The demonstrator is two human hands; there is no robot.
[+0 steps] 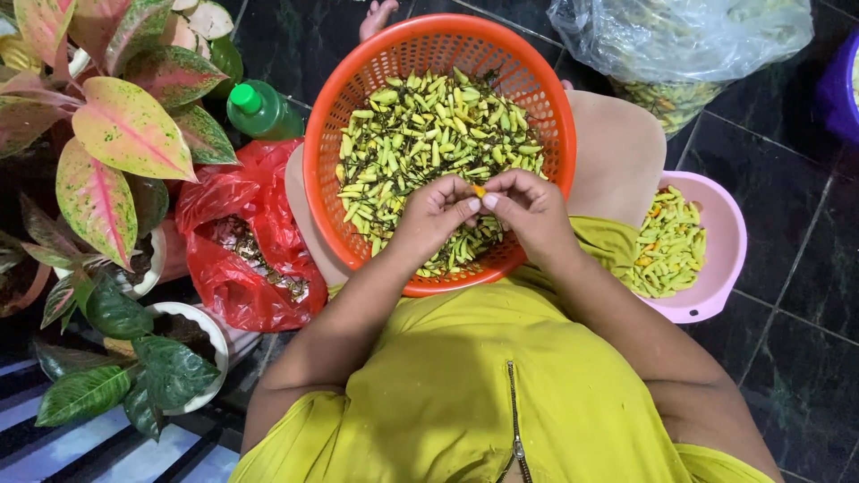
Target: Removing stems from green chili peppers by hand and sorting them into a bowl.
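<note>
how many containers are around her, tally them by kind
orange basket of chillies, under both hands: 1
pink bowl of chillies: 1
plastic bags, red and clear: 2
green-capped bottle: 1
white plant pots: 2
purple tub, at the frame edge: 1
total: 8

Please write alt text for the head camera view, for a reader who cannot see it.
Both hands, left hand and right hand, pinch one small orange chili over an orange basket of green chilies on the person's lap. A pink bowl of chilies sits right, a red bag left.
</note>
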